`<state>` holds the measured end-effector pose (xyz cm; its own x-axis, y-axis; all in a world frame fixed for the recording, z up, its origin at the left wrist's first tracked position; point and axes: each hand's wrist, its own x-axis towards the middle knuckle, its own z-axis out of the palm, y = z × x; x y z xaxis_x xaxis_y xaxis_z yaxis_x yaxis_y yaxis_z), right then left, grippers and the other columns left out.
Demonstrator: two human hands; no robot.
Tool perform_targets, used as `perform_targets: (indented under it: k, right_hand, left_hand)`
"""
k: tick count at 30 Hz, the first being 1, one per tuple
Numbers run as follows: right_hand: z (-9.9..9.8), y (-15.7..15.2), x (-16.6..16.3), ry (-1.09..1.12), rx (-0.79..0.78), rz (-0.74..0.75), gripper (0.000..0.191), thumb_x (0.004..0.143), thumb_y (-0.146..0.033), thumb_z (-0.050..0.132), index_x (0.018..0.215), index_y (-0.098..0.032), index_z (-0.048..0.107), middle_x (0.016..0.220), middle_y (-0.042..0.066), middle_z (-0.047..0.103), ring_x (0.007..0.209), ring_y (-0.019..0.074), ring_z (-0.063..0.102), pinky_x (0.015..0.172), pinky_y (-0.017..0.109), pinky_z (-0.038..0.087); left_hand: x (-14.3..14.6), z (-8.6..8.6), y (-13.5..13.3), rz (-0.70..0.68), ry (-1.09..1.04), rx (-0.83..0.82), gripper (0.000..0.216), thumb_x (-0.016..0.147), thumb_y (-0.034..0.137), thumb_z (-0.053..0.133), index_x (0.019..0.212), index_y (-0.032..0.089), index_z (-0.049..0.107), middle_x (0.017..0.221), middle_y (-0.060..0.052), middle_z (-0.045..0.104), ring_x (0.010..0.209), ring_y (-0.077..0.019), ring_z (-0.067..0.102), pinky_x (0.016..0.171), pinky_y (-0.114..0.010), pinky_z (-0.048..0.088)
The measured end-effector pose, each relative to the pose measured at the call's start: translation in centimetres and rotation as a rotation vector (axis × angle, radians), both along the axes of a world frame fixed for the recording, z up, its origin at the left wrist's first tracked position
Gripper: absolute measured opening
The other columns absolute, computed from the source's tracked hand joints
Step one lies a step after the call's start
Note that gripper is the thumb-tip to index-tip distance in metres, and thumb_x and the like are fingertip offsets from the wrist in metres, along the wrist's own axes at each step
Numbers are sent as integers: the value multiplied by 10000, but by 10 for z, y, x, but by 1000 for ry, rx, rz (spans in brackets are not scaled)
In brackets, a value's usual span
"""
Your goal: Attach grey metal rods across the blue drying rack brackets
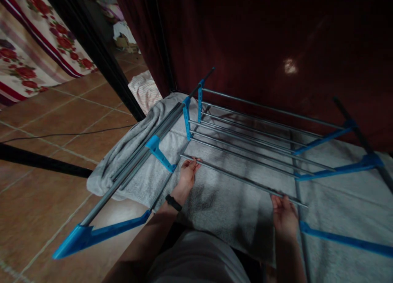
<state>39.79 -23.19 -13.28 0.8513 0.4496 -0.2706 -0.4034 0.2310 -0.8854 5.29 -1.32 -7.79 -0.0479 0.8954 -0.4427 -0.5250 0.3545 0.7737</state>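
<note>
The left hand (188, 172) and right hand (285, 217) each pinch a loose metal rod (235, 177) near its ends, holding it above the grey blanket (233, 211). The rack frame (104, 199), resting partly on this blanket, carries several other rods (270, 107) between blue brackets (187, 118).

Rack (161, 155) on blanket (227, 201), rod (236, 177) in front

The rod crosses above the blanket, nearer the wearer than the rack's bars (273, 109); these lie between left rail (113, 187) and right rail (362, 142); a rod bundle (135, 153) runs along the left rail; behind stands a panel (245, 41); left, a cord (76, 134) on the floor (70, 160), a curtain (30, 33) beyond.
</note>
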Motion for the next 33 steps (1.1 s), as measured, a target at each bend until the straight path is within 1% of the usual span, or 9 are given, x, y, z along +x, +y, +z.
perform_targets:
  k: [4, 7, 13, 17, 20, 24, 27, 30, 33]
  right_hand:
    - [6, 6, -6, 37, -2, -90, 232, 834, -263, 853, 760, -260, 634, 839, -29, 777, 808, 155, 764, 1175, 482, 612]
    - [10, 9, -10, 53, 26, -88, 192, 844, -245, 842, 773, -258, 664, 825, -29, 772, 807, 150, 752, 1188, 463, 595]
    - [10, 8, -8, 69, 34, -56, 178, 817, -240, 880, 820, -255, 703, 877, -15, 803, 862, 177, 769, 1142, 466, 619]
    - [12, 12, -12, 117, 39, -40, 157, 809, -218, 869, 801, -250, 716, 874, -2, 804, 873, 176, 782, 1077, 416, 646]
    - [16, 18, -19, 153, 62, -49, 155, 796, -183, 854, 792, -251, 715, 867, 2, 809, 867, 182, 791, 1049, 415, 658]
    - [17, 24, -28, 145, 71, -31, 130, 812, -221, 861, 834, -240, 734, 903, 12, 822, 891, 176, 801, 1017, 388, 670]
    - [17, 26, -30, 137, 67, -38, 135, 826, -238, 863, 868, -236, 734, 942, 6, 830, 929, 162, 806, 991, 350, 678]
    - [18, 25, -25, 136, 74, -80, 143, 854, -242, 847, 897, -240, 711, 958, -5, 834, 940, 144, 809, 980, 311, 677]
    - [19, 21, -15, 138, 83, -137, 88, 909, -231, 778, 892, -240, 693, 938, -7, 833, 905, 118, 805, 928, 256, 672]
  left_hand:
    - [-1, -2, 4, -4, -12, -7, 263, 907, 148, 825, 761, 228, 622, 881, -26, 776, 1004, -198, 796, 1027, -343, 597]
    - [-2, -1, 6, 22, -68, -32, 287, 851, 102, 860, 739, 209, 619, 881, -19, 771, 931, -182, 791, 1020, -345, 598]
    - [0, 9, 5, 38, -101, -108, 316, 886, 21, 796, 710, 200, 602, 830, -17, 780, 808, -142, 778, 947, -297, 635]
    - [7, 14, -2, -1, -108, -143, 283, 874, 5, 795, 743, 181, 616, 832, -23, 790, 787, -151, 801, 913, -308, 662]
    - [17, 16, -9, -38, -111, -168, 285, 846, 11, 812, 746, 186, 610, 836, -23, 797, 776, -168, 816, 886, -322, 680]
    - [33, 17, -18, -111, -89, -222, 277, 818, 17, 792, 737, 206, 606, 758, -13, 773, 699, -172, 802, 808, -302, 691]
    - [41, 17, -22, -159, -78, -231, 277, 807, 39, 808, 741, 222, 610, 707, 3, 752, 684, -167, 791, 823, -296, 694]
    - [45, 17, -23, -161, -61, -230, 310, 831, 43, 804, 717, 227, 583, 706, 9, 749, 688, -166, 789, 856, -318, 699]
    - [45, 15, -21, -146, -38, -254, 342, 872, 23, 761, 693, 228, 553, 698, 5, 744, 688, -166, 793, 876, -330, 700]
